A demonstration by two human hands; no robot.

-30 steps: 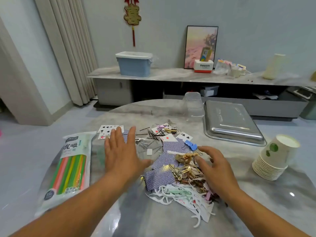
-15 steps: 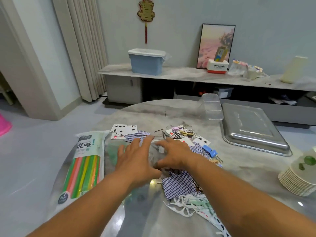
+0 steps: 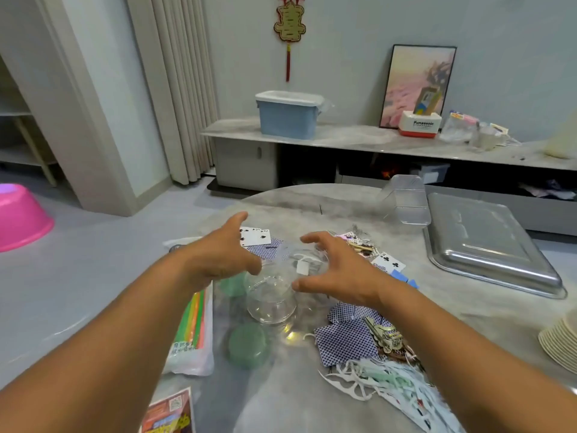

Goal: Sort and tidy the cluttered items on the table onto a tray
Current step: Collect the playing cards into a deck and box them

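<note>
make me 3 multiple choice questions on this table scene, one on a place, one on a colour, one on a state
1. Where is the metal tray?
A. at the table's right side
B. under the straws
C. on the floor

2. What colour is the lid on the table in front of the jar?
A. red
B. green
C. black

3. How are the hands?
A. both fists closed
B. both open on either side of the jar
C. both flat on the tray

Answers:
1 A: the tray sits at the right, beyond the cards.
2 B: the round lid is pale green.
3 B: the left hand and right hand spread their fingers, with the jar between them.
</note>
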